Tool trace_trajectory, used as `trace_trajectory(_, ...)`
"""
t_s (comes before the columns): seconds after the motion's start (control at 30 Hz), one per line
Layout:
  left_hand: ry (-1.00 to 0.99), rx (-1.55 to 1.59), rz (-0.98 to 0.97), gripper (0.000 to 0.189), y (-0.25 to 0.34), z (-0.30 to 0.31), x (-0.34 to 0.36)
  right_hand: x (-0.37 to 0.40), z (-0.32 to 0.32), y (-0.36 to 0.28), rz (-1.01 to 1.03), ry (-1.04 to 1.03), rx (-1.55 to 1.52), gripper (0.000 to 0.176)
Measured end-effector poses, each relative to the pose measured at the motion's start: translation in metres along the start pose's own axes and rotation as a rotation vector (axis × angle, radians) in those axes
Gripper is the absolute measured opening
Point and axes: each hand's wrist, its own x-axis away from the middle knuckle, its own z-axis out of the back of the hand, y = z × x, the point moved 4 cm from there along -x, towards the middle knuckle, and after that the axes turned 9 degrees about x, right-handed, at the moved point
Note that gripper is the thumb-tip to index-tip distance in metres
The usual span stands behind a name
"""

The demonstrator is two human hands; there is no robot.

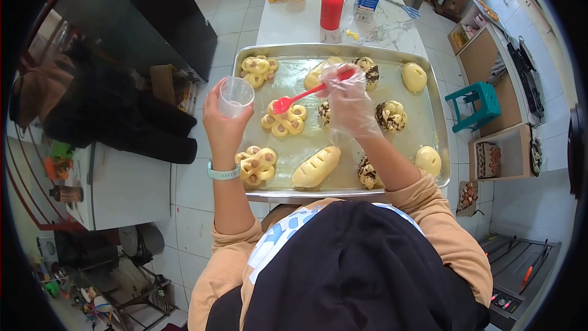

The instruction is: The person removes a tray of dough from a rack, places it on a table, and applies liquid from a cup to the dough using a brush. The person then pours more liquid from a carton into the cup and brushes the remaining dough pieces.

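1. Left hand [223,124]: bare, wrapped round a clear cup [236,93]. Contents hard to make out.
2. Tray's left edge: upper looped bun [260,68] at the hand's 1 o'clock, lower looped bun [258,168] at its 5.
3. Middle looped bun [283,124]: on the tray [283,175], at the left hand's 3 o'clock, the right hand's 9. Left hand is nearer; the brush is in the other.
4. Red brush [301,96]: head over this bun's upper part; touching or just clear, cannot tell. Long axis runs 8 to 2 o'clock, head at the 8 end. Nothing seems to block head from bun.
5. Slashed long bun [316,167]: middle looped bun's 5 o'clock. Red bottle [332,3]: beyond the tray, near 12, out of the way.
6. Right hand [350,104]: clear-gloved, closed on the brush handle; partly covers one dark-flecked bun [324,113].
7. Plain round bun [414,77]: right hand's 2 o'clock.
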Motion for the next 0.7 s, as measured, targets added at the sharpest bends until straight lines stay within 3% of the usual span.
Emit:
trace_trajectory(0.07, 0.019, 0.011, 0.023, 0.062, -0.001, 0.006, 0.005, 0.0, -0.004, 0.013, -0.047, -0.065, 0.139, 0.025)
trace_trajectory(0.33, 0.049, 0.182, 0.136, 0.063, -0.01, 0.013, 0.02, -0.002, 0.021, 0.015, -0.027, 0.04, 0.035, 0.021)
trace_trajectory(0.47, -0.013, 0.163, 0.101, 0.064, -0.013, 0.004, 0.023, -0.003, 0.03, 0.005, -0.021, -0.009, 0.104, 0.017)
trace_trajectory(0.53, -0.082, 0.204, 0.127, 0.064, -0.011, -0.007, 0.025, -0.011, 0.034, -0.027, 0.252, -0.032, -0.055, 0.022)
trace_trajectory(0.6, -0.124, 0.227, 0.127, 0.064, -0.008, -0.02, 0.029, -0.004, 0.037, -0.055, 0.27, 0.078, -0.01, 0.022)
trace_trajectory(0.67, -0.172, 0.251, 0.12, 0.064, 0.001, -0.034, 0.032, 0.001, 0.034, -0.083, 0.413, -0.004, -0.067, 0.022)
trace_trajectory(0.7, -0.187, 0.265, 0.125, 0.065, 0.009, -0.04, 0.033, 0.006, 0.03, -0.09, 0.337, -0.025, -0.044, 0.02)
